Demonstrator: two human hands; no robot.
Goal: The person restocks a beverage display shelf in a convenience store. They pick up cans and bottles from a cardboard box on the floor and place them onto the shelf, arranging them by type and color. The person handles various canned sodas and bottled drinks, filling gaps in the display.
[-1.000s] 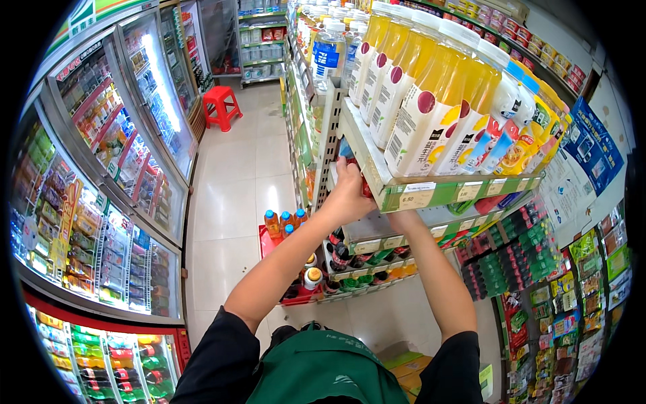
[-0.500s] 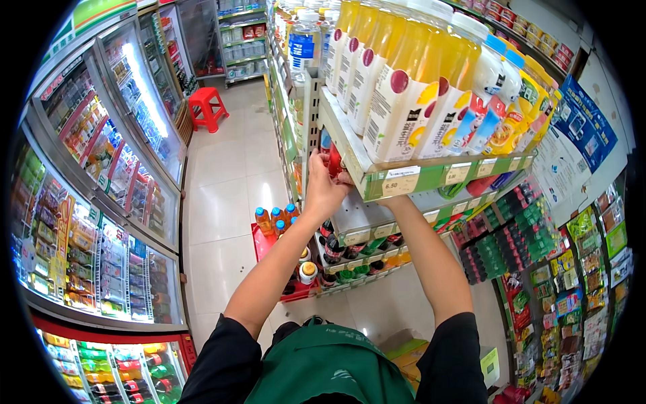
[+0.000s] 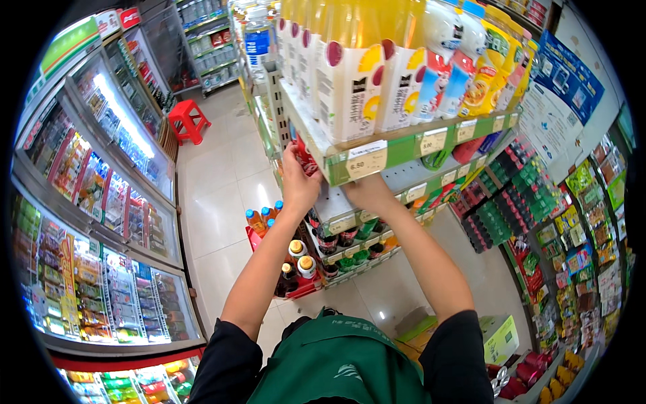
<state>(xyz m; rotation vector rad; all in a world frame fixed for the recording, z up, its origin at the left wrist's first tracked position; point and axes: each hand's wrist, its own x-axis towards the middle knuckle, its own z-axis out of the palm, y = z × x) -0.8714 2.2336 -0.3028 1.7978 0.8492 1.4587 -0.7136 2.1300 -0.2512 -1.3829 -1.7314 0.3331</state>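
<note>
My left hand [image 3: 300, 183] is at the left end of the shelf unit, just below the top shelf [image 3: 343, 153]. Its fingers are closed around a red can [image 3: 305, 160], partly covered by the hand and the shelf edge. My right hand [image 3: 370, 193] reaches in under the same shelf, above the lower shelf board [image 3: 331, 204]. The shelf's front strip hides its fingers. Over both hands stand bottles of yellow drink [image 3: 350, 84] with white labels, beside white-and-blue bottles [image 3: 441, 67].
A red crate [image 3: 306, 286] of bottles stands on the floor by the unit's left end. Glass-door coolers [image 3: 101, 222] line the left side, with a red stool [image 3: 189, 122] farther back. Packaged snacks [image 3: 572, 269] hang at the right. An open carton [image 3: 414, 334] lies near my feet.
The shelf unit now sits farther left in view. My right hand has gone deeper under the top shelf, apart from the left, which stays at the red can.
</note>
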